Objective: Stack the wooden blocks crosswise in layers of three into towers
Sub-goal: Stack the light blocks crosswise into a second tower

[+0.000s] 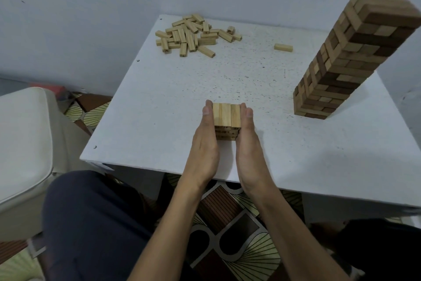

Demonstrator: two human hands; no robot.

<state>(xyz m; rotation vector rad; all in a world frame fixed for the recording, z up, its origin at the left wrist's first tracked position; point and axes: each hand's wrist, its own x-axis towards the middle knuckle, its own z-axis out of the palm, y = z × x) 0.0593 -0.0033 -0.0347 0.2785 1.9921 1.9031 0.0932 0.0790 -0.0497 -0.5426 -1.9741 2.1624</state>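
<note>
Two towers stand on the white desk [159, 98], which fills most of the view and has its right part running out of frame. Tall tower [355, 52] sits at the desk's right side, well apart from the work, probably parked there so that reaches to the supply do not brush it. It mixes pale and dark blocks. It appears to lean left-to-right, but the wide lens may cause that, so true tilt cannot be told, and its upper right edge is cut off. Loose pile [193, 34] of pale blocks lies at the far left corner, jumbled flat, likely the stock for building. Dark marks on some block ends are too small to read. Left hand [205, 141] and right hand [248, 141] are both flat, fingers straight, palms facing each other and pressed against opposite sides of the short stack [226, 116] near the desk's front edge. My reading is a squaring-up squeeze to align the layers, not a lift. The stack's top layer shows three blocks side by side running away from the viewer, with crosswise layers below. The layer count is unclear, since the palms cover both flanks and the near face is in shadow. Lone block [283, 47] lies flat by itself, between pile and tall tower.
</note>
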